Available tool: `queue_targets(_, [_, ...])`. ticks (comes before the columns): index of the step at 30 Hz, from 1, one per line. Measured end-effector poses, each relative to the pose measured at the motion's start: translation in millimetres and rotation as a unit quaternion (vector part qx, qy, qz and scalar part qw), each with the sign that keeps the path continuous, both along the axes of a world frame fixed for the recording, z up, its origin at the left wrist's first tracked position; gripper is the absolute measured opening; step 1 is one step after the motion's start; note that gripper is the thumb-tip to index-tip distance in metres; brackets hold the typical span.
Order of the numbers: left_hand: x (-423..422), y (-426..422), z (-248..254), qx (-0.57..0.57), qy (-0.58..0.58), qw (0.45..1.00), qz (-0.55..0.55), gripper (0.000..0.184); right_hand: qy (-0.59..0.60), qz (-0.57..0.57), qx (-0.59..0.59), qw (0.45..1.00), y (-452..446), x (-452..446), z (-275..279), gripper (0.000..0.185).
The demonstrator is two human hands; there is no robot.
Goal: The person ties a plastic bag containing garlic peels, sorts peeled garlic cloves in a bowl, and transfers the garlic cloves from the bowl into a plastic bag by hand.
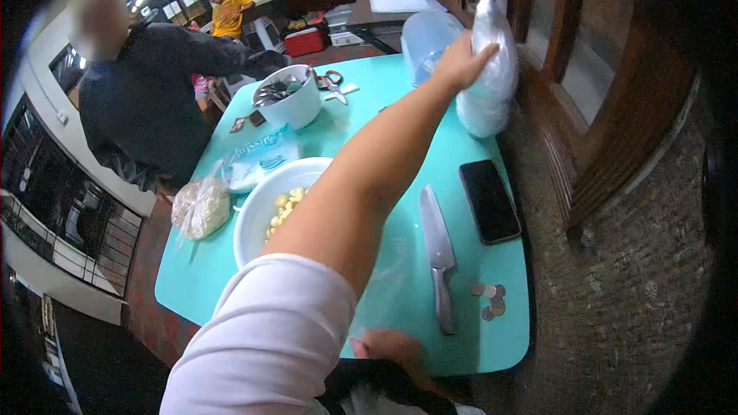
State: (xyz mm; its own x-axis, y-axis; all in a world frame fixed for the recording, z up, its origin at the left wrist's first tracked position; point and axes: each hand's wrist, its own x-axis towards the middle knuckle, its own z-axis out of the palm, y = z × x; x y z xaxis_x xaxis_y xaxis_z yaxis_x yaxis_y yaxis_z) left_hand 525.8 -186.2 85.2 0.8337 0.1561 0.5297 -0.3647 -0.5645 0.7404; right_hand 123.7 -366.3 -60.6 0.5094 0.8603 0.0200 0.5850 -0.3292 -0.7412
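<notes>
Two bare hands, one outstretched: the left hand (463, 63) grasps the upper part of a filled plastic bag (486, 104) at the far right edge of the desk (478, 350).

To manage this reach well, keep the left forearm clear of the white bowl (247, 219) and its pale pieces (284, 207), give the knife (437, 250) room, avoid the phone (490, 201), and grip firmly — thin plastic could slip. Hard to make out, left to right: the forearm and sleeve cover part of the bowl; the right hand (388, 344) is blurred at the near edge — clenched or released, I cannot tell; the left hand partly covers the blue container (421, 37); the bag's contents look white but unidentifiable, and whether its base touches the desk is unclear.
</notes>
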Motion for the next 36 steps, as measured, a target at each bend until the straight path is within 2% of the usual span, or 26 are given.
queue_targets(3, [-41, 10, -40, 0.117, -0.145, 0.979, 0.086, 0.077, -0.023, -0.042, 0.026, 0.999, -5, 1, 19, 0.028])
queue_targets(6, [-163, 29, -26, 0.203, 0.003, 0.971, -0.123, 0.072, -0.077, -0.094, 0.130, 0.984, -4, 0, 23, 0.022])
queue_targets(7, [-216, 35, 1, 0.263, 0.151, 0.933, -0.194, 0.066, -0.074, -0.079, 0.114, 0.988, -4, -1, 22, 0.026])
queue_targets(9, [-306, 54, 16, 0.249, 0.221, 0.880, -0.339, 0.051, -0.061, -0.095, 0.101, 0.988, -2, -2, 22, 0.026])
queue_targets(10, [-340, 64, 16, 0.237, 0.194, 0.863, -0.401, 0.054, -0.055, -0.102, 0.095, 0.989, -1, -2, 24, 0.025])
queue_targets(12, [-402, 69, 21, 0.295, 0.144, 0.885, -0.329, 0.055, -0.052, -0.136, 0.081, 0.986, 4, -3, 29, 0.022])
queue_targets(14, [-438, 80, 5, 0.393, 0.120, 0.878, -0.246, 0.051, -0.038, -0.183, 0.051, 0.981, 8, -6, 33, 0.020])
queue_targets(15, [-453, 87, -5, 0.438, 0.108, 0.869, -0.204, 0.049, 0.004, -0.205, 0.051, 0.977, 10, -7, 37, 0.019])
queue_targets(18, [-483, 114, -54, 0.363, 0.096, 0.908, -0.184, 0.034, -0.032, -0.227, 0.122, 0.966, 15, -7, 29, 0.017])
queue_targets(19, [-491, 114, -51, 0.309, 0.066, 0.932, -0.178, 0.019, 0.036, -0.259, 0.143, 0.955, 14, -7, 23, 0.017])
queue_targets(21, [-503, 122, -55, 0.205, 0.021, 0.968, -0.142, 0.020, 0.169, -0.317, 0.187, 0.914, 10, -8, 10, 0.018])
queue_targets(22, [-508, 127, -58, 0.151, -0.001, 0.981, -0.122, 0.020, 0.233, -0.324, 0.276, 0.874, 11, -7, 10, 0.022])
queue_targets(23, [-512, 133, -62, 0.092, -0.034, 0.991, -0.094, 0.019, 0.244, -0.335, 0.297, 0.860, 11, -6, 16, 0.023])
queue_targets(26, [-531, 145, -59, 0.062, 0.029, 0.998, -0.013, 0.022, 0.233, -0.338, 0.338, 0.847, 17, 0, 41, 0.023])
queue_targets(27, [-533, 146, -44, 0.033, 0.089, 0.995, -0.042, 0.030, 0.224, -0.334, 0.347, 0.847, 23, 1, 49, 0.022])
queue_targets(31, [-524, 135, -30, 0.170, 0.023, 0.982, -0.083, 0.043, 0.183, -0.247, 0.367, 0.878, 68, -5, 88, 0.014])
queue_targets(33, [-519, 142, -45, 0.263, -0.027, 0.957, -0.117, 0.044, 0.150, -0.178, 0.370, 0.899, 92, -7, 101, 0.013])
queue_targets(36, [-524, 175, -62, 0.230, 0.018, 0.958, -0.170, 0.041, 0.039, -0.159, 0.391, 0.906, 117, 8, 118, 0.012])
